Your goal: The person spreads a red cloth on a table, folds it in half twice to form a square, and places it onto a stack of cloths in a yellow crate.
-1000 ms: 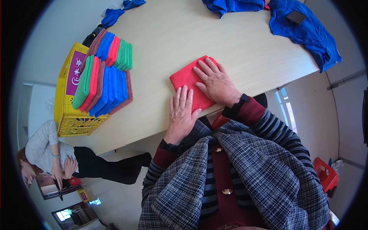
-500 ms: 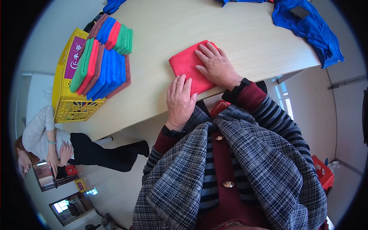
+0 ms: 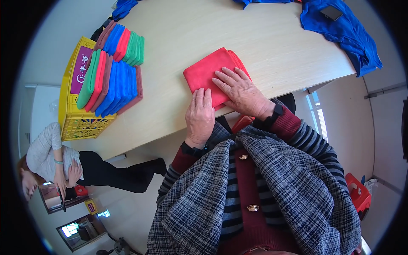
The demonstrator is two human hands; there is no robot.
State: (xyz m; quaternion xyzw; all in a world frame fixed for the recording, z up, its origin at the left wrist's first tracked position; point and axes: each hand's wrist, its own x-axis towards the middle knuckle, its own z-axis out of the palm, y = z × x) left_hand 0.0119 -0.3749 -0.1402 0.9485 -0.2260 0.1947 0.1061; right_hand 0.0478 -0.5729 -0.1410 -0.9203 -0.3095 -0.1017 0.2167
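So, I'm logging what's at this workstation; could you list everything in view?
Red folded cloth: one bundle, red, near table edge.
Table: one, pale, centre.
Yellow crate: one, yellow with purple label, left.
Standing folded cloths: many overlapping, green, red, brown, blue, two rows at the crate.
Loose blue cloths: count unclear, blue, table's far side and right corner.
Flat device: one, dark, on the right blue cloth.
Red plastic stool: one, red, lower right.
Small yellow box: one, yellow, lower left background.
Co-worker: one, pale top, black trousers, lower left.
Plaid garment: one, grey-blue, wearer's front.
Left hand: one, bare, on the cloth's near-left edge.
Right hand: one, bare, across the cloth's right side.
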